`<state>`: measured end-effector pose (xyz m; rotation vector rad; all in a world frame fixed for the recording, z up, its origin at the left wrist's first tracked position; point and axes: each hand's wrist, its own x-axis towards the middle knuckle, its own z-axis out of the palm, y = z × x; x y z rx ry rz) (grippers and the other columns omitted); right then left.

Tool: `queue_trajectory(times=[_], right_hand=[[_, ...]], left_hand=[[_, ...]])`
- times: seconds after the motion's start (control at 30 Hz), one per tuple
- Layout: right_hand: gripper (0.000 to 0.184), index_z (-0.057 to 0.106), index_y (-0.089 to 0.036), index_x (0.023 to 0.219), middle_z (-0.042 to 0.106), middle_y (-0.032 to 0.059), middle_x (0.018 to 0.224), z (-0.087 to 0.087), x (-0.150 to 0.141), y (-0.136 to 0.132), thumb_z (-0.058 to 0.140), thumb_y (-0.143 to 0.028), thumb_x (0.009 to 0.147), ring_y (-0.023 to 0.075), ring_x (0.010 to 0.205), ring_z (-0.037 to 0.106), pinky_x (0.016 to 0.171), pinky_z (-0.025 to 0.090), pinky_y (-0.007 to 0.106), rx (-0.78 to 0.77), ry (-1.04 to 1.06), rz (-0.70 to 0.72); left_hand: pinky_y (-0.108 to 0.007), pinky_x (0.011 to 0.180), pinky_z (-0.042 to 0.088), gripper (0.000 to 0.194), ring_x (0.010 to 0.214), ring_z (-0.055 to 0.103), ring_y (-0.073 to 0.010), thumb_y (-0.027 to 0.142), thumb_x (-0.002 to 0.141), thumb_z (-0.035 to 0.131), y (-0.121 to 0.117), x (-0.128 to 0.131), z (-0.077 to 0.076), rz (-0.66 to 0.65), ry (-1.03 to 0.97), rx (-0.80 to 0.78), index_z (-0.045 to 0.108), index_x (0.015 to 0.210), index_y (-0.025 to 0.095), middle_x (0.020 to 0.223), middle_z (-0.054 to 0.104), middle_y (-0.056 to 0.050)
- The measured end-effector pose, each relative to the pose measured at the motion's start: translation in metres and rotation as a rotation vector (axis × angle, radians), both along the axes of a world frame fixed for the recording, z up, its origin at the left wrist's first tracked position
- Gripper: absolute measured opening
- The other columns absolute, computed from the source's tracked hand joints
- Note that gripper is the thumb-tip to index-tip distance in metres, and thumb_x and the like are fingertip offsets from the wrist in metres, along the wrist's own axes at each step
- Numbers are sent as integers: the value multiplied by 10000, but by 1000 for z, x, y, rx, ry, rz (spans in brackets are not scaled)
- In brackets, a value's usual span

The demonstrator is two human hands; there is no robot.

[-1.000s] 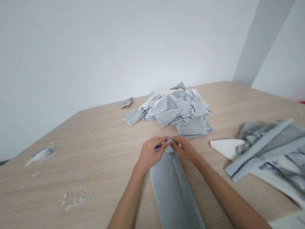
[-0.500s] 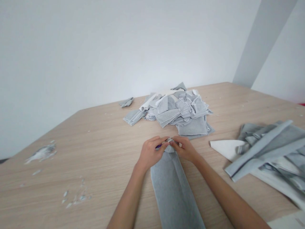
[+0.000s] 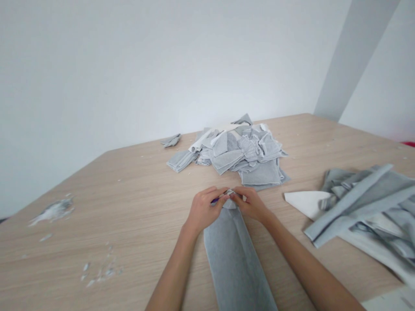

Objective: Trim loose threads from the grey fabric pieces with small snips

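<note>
**Left hand and right hand pinch the far end of a long, flat grey fabric strip**

The fingertips of both hands nearly meet, closed on the strip's far end, where a small flap shows. A slim purple object, mostly hidden, sits among the left hand's fingers; what it is cannot be told. Between the forearms, the strip runs along the pale wood-grain surface to the picture's lower edge. Just beyond the hands lies a loose pile of folded grey and white fabric pieces, with a small folded grey piece apart at its left. To the right is a tangled heap of grey fabric strips, over a pointed white sheet. Whitish lint scraps lie well off to the left. A plain white wall stands behind.
</note>
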<state>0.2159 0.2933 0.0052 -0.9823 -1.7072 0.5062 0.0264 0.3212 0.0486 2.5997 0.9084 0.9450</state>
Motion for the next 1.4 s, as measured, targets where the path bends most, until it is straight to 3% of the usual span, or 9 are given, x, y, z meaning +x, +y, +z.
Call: queue_trajectory(times=[0.57, 1.4], right_hand=[[394, 692, -147, 798, 605, 9, 650, -2, 2, 1, 511, -445, 980, 126, 611, 488, 590, 336, 239, -1, 3, 4], [477, 546, -175, 614, 451, -24, 547, -2, 3, 2, 491, -495, 965, 117, 556, 393, 540, 275, 251, -41, -30, -30]], left_hand=[[-252, 645, 420, 302, 718, 623, -141, 347, 997, 549, 0, 0, -1, 5, 13, 19, 730, 1150, 161, 827, 710, -55], [-259, 649, 413, 324, 685, 606, -144, 374, 1018, 490, 1, 3, -3, 23, 46, -3, 743, 1117, 197, 786, 700, -46]])
